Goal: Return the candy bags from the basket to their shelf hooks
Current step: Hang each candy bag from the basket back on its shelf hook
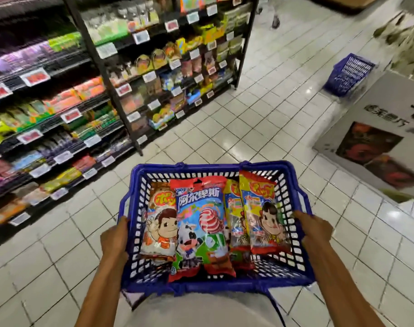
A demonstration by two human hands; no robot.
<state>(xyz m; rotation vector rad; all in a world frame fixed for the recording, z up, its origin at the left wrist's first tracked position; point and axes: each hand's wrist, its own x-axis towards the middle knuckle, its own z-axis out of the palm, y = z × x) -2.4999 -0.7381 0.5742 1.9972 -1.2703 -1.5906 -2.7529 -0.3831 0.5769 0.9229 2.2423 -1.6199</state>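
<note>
Basket (210,166) held level at the waist. Left hand (114,238) and right hand (312,231) each grip a side wall, probably to keep the load steady. Candy bags (201,220) lie flat inside, none hung yet. Shelves (59,114) stand off to the left.

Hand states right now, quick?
Left hand: grips the blue basket, left side.
Right hand: grips the same basket, right side.

A blue slotted basket (210,165) holds four candy bags lying flat, side by side, tops toward its far wall. From the left: a cartoon-boy bag (160,220), a blue cow bag (201,223) with a striped lollipop overlapping its edge, a yellow bag (233,208) largely covered, and a cartoon-girl bag (264,215) lying over it.
</note>
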